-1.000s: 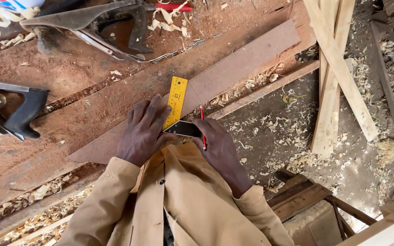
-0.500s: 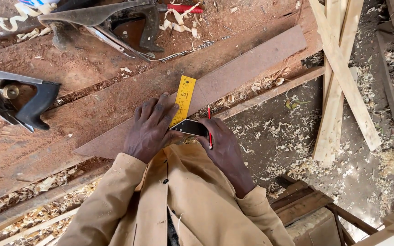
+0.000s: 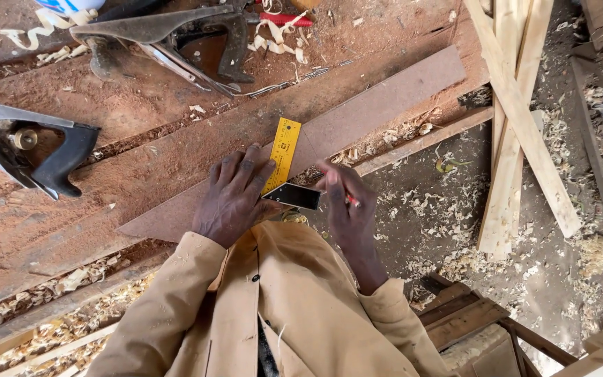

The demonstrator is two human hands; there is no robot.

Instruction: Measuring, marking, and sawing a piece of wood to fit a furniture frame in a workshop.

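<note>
Yellow try square lies across the long brown board on the workbench, its dark stock at the board's near edge, between both hands. Left hand flat, fingers spread, pressing board and square blade; right hand curled, pinching a red pencil just right of the stock. Blade is yellow with printed scale, angled up-right; two hand planes lie further back among shavings.

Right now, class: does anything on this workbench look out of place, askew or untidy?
Nothing looks damaged. The left hand presses a yellow try square squarely across the board; the right hand holds a red pencil. Only wood shavings litter the bench and floor.
</note>
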